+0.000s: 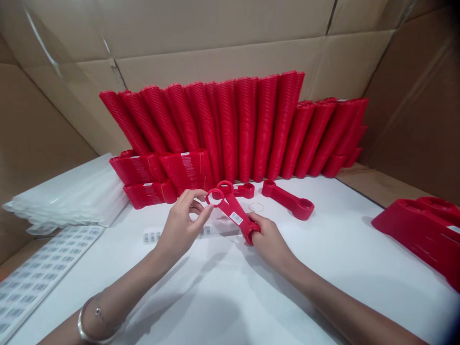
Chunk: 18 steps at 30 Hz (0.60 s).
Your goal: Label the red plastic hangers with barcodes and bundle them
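My right hand (271, 235) grips the lower ring end of red flat plastic pieces (230, 207), each a bar with a ring at both ends. Their upper rings fan apart, and the front piece bears a white barcode label (235, 218). At the front piece's upper ring, my left hand (185, 218) has its thumb and fingertips closed on the rim. Just beyond lie another red ring-ended piece (247, 190), a thin yellowish rubber band (256, 207) and a thicker red ring-ended stack (287, 199). A strip of barcode labels (153, 236) lies partly behind my left hand.
Tall stacks of red pieces (226, 129) line the back against cardboard walls (215, 43). Shorter bundles (187, 172) stand at left. Clear plastic bags (72, 196) and a label sheet (46, 268) lie left on the white table (215, 297); a red stack (420, 235) stands right.
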Available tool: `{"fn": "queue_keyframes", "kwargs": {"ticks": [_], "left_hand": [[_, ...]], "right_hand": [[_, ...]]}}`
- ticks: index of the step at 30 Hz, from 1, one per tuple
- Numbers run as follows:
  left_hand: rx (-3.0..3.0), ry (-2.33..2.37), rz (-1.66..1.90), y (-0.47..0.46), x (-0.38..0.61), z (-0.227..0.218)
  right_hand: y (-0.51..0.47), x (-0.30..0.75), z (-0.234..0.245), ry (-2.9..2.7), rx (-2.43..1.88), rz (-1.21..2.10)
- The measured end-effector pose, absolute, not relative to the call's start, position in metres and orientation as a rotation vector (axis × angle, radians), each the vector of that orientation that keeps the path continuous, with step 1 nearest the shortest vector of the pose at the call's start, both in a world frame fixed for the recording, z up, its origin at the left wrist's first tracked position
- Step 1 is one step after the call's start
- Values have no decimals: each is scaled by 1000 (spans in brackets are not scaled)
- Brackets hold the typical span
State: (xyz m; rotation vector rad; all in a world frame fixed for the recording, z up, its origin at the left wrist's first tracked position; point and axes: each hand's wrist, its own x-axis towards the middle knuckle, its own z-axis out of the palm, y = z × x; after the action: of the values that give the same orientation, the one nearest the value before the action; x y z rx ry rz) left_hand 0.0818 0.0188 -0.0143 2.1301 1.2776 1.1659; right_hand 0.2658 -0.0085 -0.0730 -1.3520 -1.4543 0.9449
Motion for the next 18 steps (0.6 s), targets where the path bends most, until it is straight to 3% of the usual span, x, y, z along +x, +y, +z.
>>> {"fn": "queue_keyframes", "kwargs": {"ticks": [9, 18], "left_hand": [[1986, 1176, 1070, 20, 83, -18], [2308, 1124, 65, 2, 69, 3]], "right_hand": [[-14, 259, -69, -1521, -1359, 927], [-14, 262, -72, -1544, -1352, 981]]}}
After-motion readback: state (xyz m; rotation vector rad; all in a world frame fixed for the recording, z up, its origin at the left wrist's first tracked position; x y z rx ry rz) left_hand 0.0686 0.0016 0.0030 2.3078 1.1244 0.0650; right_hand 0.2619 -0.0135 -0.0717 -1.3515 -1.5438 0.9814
